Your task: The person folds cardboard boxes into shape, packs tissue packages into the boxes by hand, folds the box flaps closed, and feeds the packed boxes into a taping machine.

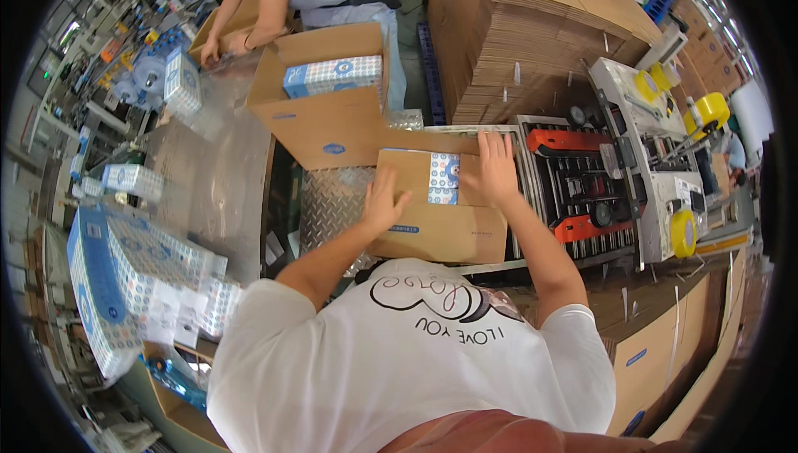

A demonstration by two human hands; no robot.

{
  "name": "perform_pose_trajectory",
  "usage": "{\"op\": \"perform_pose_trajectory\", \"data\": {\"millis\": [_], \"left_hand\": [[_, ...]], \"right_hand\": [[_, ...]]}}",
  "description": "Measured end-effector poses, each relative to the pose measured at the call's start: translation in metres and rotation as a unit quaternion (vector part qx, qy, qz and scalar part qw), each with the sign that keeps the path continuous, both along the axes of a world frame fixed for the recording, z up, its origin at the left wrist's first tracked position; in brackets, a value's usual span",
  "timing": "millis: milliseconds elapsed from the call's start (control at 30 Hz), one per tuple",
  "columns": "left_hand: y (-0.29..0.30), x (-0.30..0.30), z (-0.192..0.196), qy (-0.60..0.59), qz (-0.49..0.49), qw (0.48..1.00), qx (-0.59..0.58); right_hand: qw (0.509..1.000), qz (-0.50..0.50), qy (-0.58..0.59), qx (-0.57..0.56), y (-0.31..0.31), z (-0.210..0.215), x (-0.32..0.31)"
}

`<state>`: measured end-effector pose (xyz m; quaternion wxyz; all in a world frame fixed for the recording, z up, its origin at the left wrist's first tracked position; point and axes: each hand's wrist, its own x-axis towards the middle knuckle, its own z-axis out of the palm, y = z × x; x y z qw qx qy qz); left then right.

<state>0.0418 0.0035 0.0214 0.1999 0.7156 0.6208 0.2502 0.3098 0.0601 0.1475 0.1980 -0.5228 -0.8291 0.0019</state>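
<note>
In front of me sits a brown cardboard carton [440,237], its flaps partly folded in. Through the gap between its flaps, white boxes with blue patterns [443,177] show inside. My left hand [383,200] lies open on the left flap, thumb apart from the fingers. On the other side, my right hand [494,172] is spread over the right flap, fingers pointing to the far edge. Beyond and to the left, a second open carton [324,125] stands tilted, with a blue-and-white box [334,76] in it.
Roller conveyor with red guides [573,139] and tape rolls [683,233] lie right. Flattened cartons [507,46] are stacked behind. Left, a metal table [224,179] bears printed boxes [133,180] near a patterned stack [112,287]. A co-worker's hands [224,47] reach into another carton.
</note>
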Motion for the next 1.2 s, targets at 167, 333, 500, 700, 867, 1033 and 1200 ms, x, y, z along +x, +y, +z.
{"op": "perform_pose_trajectory", "data": {"millis": [167,333,500,700,867,1033,1200], "left_hand": [[0.029,-0.01,-0.018,-0.44,0.112,0.891,0.024],[0.041,-0.02,-0.034,-0.4,-0.016,0.915,-0.046],[0.027,0.003,-0.028,-0.492,0.079,0.861,-0.104],[0.024,0.121,-0.026,-0.451,0.16,0.878,-0.005],[0.087,0.216,-0.037,-0.583,0.105,0.803,-0.072],[0.142,0.338,-0.011,-0.464,0.061,0.878,-0.096],[0.146,0.35,-0.022,-0.378,0.054,0.888,-0.256]], "right_hand": [[0.996,0.039,0.044,-0.071,-0.09,-0.087,0.028],[0.924,-0.267,0.213,-0.173,-0.059,-0.112,0.033],[0.96,-0.19,0.128,-0.162,0.001,-0.095,0.041],[0.991,-0.114,-0.023,-0.07,0.077,-0.096,0.107],[0.982,-0.174,-0.009,-0.072,0.06,-0.106,0.148],[0.938,-0.344,0.011,-0.048,0.043,-0.1,0.221],[0.959,-0.276,0.016,-0.068,-0.031,-0.1,0.135]]}}
